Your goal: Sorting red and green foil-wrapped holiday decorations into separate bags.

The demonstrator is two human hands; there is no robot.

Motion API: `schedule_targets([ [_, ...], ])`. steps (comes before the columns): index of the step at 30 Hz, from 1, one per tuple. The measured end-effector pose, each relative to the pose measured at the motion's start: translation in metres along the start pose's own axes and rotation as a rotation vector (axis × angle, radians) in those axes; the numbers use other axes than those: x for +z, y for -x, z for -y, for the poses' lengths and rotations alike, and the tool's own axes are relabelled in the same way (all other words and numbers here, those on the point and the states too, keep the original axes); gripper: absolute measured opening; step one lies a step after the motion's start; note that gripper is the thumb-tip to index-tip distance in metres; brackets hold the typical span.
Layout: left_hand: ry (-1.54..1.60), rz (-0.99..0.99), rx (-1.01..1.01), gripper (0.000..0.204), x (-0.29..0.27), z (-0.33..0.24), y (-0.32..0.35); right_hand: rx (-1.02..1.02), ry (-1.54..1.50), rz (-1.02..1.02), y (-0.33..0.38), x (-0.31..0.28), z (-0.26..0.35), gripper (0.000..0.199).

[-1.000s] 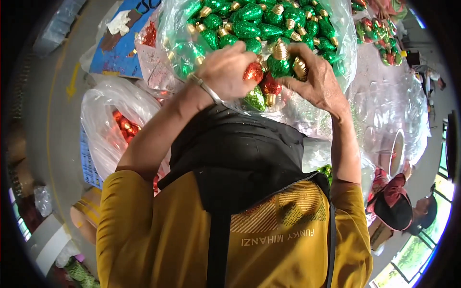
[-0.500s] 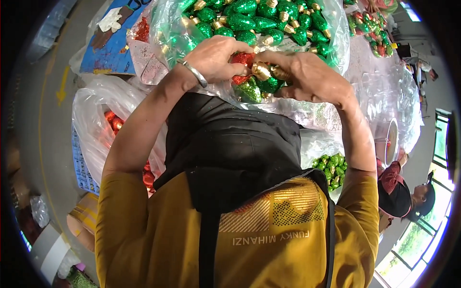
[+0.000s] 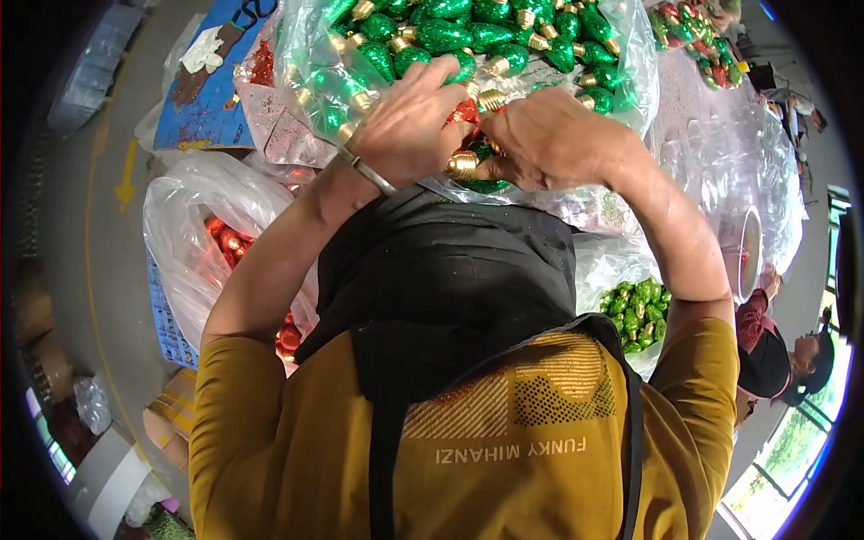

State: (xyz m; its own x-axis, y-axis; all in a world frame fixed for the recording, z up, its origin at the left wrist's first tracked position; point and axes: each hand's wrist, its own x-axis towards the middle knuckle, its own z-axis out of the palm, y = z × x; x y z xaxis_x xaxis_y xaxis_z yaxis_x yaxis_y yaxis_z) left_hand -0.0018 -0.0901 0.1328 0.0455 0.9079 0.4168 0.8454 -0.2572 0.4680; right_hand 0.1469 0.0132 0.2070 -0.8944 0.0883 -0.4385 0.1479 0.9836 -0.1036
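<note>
My left hand (image 3: 414, 124) and my right hand (image 3: 565, 139) meet over the near edge of a clear plastic bag (image 3: 635, 56) full of glittery green bulb ornaments (image 3: 441, 36) with gold caps. Between them is a small cluster of such bulbs. A red bulb ornament (image 3: 464, 112) shows at the left fingertips, and a green one (image 3: 486, 186) lies lowest. The thumb of my right hand presses beside a gold cap (image 3: 463, 164). Both hands are closed around the cluster; the fingers hide most of it, and any string or tie is not visible.
At left, a plastic bag (image 3: 175, 202) holds red bulbs (image 3: 229, 241) over a blue crate (image 3: 162, 306). Light green ornaments (image 3: 635, 311) lie in a bag by my right elbow. A finished-looking red and green bunch (image 3: 702, 45) sits far right. Another person (image 3: 765, 360) is at right.
My left hand has rolled so its back faces up more. My right fingers have closed inward over the cluster, which has turned; its light green bulb is now hidden. The whole view has shifted slightly.
</note>
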Motion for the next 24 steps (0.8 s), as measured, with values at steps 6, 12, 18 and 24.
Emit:
schedule_targets([
  [6,0.169,-0.024,0.236,0.035,-0.016,-0.003,0.001,0.018,-0.050,0.081,0.003,-0.004,-0.009,0.034],
  [12,0.172,0.127,0.193,0.036,-0.019,-0.004,-0.001,-0.044,-0.128,-0.070,0.007,0.002,-0.008,0.037],
  [18,0.036,0.222,0.074,0.025,-0.022,-0.024,-0.013,0.033,-0.148,0.045,0.003,0.000,-0.022,0.036],
  [24,-0.140,0.173,0.147,0.014,-0.020,-0.031,0.002,0.101,-0.875,-0.711,-0.002,0.010,-0.024,0.028],
])
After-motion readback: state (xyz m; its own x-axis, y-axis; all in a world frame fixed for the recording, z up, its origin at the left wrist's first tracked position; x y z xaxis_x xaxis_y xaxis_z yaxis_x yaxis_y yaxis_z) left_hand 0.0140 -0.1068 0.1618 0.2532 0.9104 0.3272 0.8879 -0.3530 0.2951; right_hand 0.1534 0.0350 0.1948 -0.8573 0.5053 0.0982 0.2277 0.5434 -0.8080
